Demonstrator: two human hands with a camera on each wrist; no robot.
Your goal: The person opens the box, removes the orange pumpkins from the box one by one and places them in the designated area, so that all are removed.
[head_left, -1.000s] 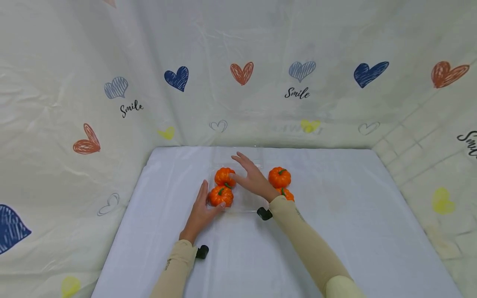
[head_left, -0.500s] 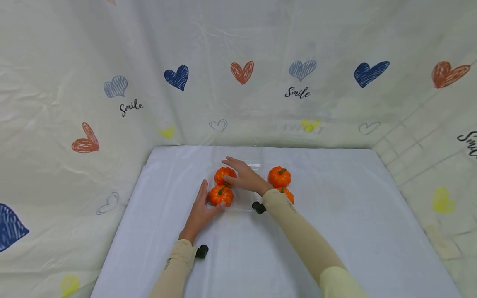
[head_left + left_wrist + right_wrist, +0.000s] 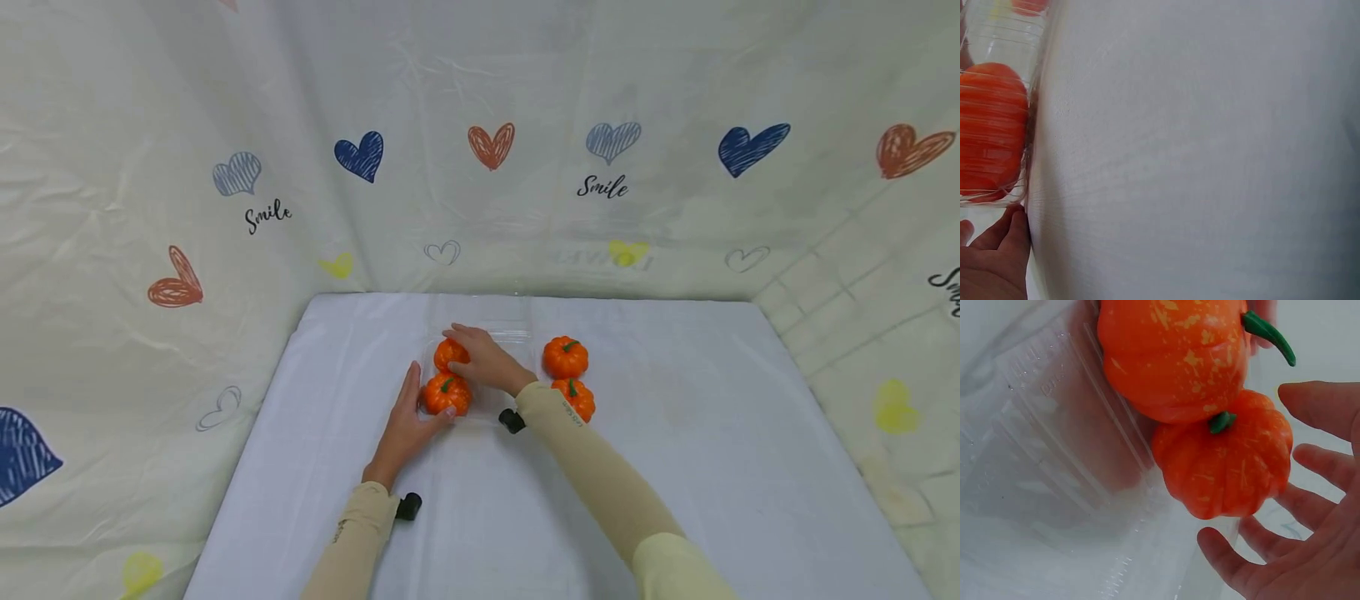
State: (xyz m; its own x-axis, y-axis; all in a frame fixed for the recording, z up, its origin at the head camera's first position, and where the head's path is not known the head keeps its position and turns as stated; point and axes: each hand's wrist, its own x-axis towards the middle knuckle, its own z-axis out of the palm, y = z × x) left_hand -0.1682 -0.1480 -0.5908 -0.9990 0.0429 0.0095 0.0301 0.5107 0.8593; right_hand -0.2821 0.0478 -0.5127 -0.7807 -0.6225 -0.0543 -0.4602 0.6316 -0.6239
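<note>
Two small orange pumpkins sit inside a clear plastic clamshell box, along its left side. My left hand rests against the box's near left corner, fingers straight along the side and thumb by the near pumpkin. In the left wrist view, that hand's fingertips touch the ribbed box wall. My right hand reaches over the box to the far pumpkin, partly covering it. In the right wrist view, its fingers are spread beside the green-stemmed far pumpkin; whether they all touch it I cannot tell.
Two more pumpkins lie right of the box: a farther one and a nearer one beside my right sleeve. The box's clear lid lies open toward the back. White cloth covers the table; a heart-print curtain hangs behind.
My right hand has moved left and slightly nearer, from above the middle of the box to the far pumpkin. My left hand has stayed in place.
</note>
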